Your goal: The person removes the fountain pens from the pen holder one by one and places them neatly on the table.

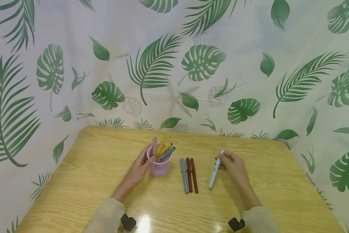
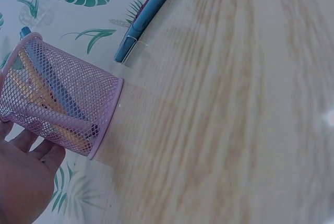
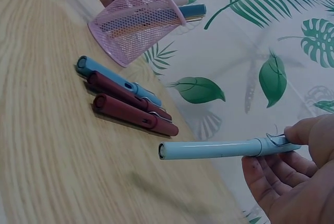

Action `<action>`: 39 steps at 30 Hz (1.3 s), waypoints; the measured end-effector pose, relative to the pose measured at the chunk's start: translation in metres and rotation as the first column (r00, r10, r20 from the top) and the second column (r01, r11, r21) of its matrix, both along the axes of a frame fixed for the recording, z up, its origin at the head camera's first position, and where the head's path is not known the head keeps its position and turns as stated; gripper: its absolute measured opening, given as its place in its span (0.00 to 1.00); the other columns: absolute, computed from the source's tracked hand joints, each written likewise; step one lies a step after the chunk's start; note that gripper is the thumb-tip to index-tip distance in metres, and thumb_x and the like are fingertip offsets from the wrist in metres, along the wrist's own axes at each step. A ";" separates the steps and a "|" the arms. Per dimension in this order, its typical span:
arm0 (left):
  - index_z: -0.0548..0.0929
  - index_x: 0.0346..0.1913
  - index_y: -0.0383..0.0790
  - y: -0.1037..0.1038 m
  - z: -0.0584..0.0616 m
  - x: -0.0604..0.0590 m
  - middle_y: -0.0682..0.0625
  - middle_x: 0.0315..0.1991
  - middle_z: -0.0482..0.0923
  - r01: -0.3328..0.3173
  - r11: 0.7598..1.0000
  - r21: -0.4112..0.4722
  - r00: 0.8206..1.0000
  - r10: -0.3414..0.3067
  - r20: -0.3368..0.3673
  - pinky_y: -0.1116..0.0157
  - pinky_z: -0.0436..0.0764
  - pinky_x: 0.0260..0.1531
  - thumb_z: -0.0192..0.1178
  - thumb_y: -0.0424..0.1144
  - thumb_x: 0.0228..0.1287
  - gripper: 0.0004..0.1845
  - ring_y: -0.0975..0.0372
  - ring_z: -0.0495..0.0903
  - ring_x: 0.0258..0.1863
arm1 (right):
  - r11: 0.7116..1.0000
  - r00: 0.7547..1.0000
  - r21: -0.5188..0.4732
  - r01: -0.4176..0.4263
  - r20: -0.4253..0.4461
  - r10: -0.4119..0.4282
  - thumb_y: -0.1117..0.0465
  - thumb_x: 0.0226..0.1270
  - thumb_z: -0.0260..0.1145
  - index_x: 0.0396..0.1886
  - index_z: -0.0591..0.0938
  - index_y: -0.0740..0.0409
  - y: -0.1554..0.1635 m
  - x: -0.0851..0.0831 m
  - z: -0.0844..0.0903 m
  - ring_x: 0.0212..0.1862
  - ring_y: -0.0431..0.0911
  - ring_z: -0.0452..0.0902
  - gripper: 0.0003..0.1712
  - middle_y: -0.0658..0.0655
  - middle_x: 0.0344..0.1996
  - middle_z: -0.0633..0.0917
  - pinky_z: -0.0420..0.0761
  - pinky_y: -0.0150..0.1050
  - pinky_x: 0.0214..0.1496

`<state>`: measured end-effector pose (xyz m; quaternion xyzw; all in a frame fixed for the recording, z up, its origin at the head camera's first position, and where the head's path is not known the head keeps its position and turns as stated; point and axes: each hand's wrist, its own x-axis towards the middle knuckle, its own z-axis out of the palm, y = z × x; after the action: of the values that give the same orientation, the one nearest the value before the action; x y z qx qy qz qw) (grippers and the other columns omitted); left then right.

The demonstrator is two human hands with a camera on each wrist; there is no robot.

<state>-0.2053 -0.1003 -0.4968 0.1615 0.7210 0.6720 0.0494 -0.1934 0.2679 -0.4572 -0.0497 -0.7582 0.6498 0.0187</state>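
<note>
A pink mesh pen cup (image 1: 159,169) stands on the table, holding a grey pen (image 1: 154,146), two yellow pens and a blue pen (image 1: 166,154). My left hand (image 1: 140,167) grips the cup from its left side, the thumb at the rim. Over to the right, my right hand (image 1: 232,165) pinches a light blue pen (image 1: 215,171) near its clip end. That pen hangs tilted above the table, its shadow falling below in the right wrist view. Between cup and right hand lie a blue pen (image 1: 184,176) and two dark red pens (image 3: 136,115), side by side.
The wooden table (image 1: 110,142) reaches back to a white cloth (image 1: 203,110) printed with green leaves, which rises behind it and along both sides. Black wrist pieces (image 1: 128,222) sit at the cuffs of the light sleeves.
</note>
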 end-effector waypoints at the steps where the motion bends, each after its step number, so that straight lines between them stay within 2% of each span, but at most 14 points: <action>1: 0.48 0.83 0.39 0.000 0.000 0.000 0.36 0.81 0.50 0.001 1.000 0.001 1.000 -0.001 -0.001 0.52 0.58 0.77 0.49 0.43 0.85 0.35 0.47 0.53 0.79 | 1.000 1.000 0.004 0.000 0.007 0.000 0.57 0.82 0.60 0.63 0.73 0.76 -0.001 -0.001 -0.001 0.40 0.42 0.86 0.25 0.57 0.45 0.88 0.88 0.38 0.49; 6: 0.48 0.83 0.38 0.000 -0.001 0.000 0.36 0.81 0.50 -0.001 1.000 -0.002 1.000 0.001 0.000 0.52 0.59 0.77 0.49 0.43 0.84 0.35 0.47 0.53 0.79 | 1.000 1.000 0.010 -0.017 0.025 0.017 0.58 0.82 0.59 0.64 0.72 0.78 -0.006 -0.002 -0.006 0.39 0.41 0.85 0.26 0.60 0.46 0.87 0.88 0.36 0.47; 15: 0.49 0.83 0.40 0.000 0.001 0.001 0.35 0.81 0.50 -0.001 1.000 0.011 1.000 0.001 -0.004 0.53 0.59 0.77 0.49 0.42 0.84 0.34 0.46 0.53 0.79 | 0.999 0.998 0.013 -0.038 0.057 0.037 0.61 0.81 0.60 0.64 0.72 0.77 -0.016 -0.002 -0.012 0.39 0.42 0.83 0.24 0.60 0.44 0.86 0.88 0.38 0.47; 20: 0.49 0.83 0.39 0.000 0.000 0.001 0.35 0.81 0.50 0.000 1.000 0.010 1.000 0.000 -0.005 0.52 0.59 0.77 0.49 0.42 0.85 0.34 0.46 0.53 0.79 | 0.999 0.997 0.035 -0.040 0.072 0.038 0.61 0.81 0.61 0.63 0.74 0.77 -0.020 -0.003 -0.015 0.39 0.43 0.83 0.23 0.65 0.46 0.86 0.88 0.39 0.47; 24: 0.48 0.83 0.38 0.000 0.000 0.000 0.35 0.81 0.50 0.004 1.000 0.017 1.000 -0.004 -0.007 0.51 0.59 0.77 0.49 0.42 0.85 0.34 0.46 0.54 0.79 | 0.996 0.997 0.085 -0.032 0.065 0.027 0.62 0.79 0.62 0.62 0.75 0.77 -0.024 -0.004 -0.018 0.39 0.44 0.83 0.23 0.69 0.47 0.85 0.88 0.39 0.45; 32: 0.49 0.83 0.39 0.000 0.000 0.000 0.34 0.81 0.51 -0.003 1.000 0.010 1.000 0.003 -0.005 0.52 0.59 0.77 0.49 0.42 0.84 0.34 0.46 0.54 0.79 | 0.980 0.998 0.197 0.038 0.041 -0.047 0.66 0.75 0.65 0.60 0.76 0.78 -0.036 -0.011 -0.029 0.30 0.40 0.82 0.21 0.68 0.41 0.87 0.88 0.34 0.34; 39: 0.49 0.83 0.39 0.001 0.000 0.001 0.35 0.81 0.51 -0.006 1.000 0.021 1.000 0.006 -0.005 0.52 0.59 0.77 0.49 0.41 0.84 0.34 0.46 0.54 0.79 | 0.937 0.996 0.342 0.066 0.027 -0.080 0.64 0.72 0.68 0.57 0.78 0.77 -0.048 -0.013 -0.033 0.30 0.44 0.83 0.22 0.68 0.40 0.88 0.85 0.31 0.30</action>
<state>-0.2048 -0.0992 -0.4963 0.1616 0.7146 0.6792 0.0442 -0.2060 0.2199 -0.4902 -0.0868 -0.8570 0.5066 0.0357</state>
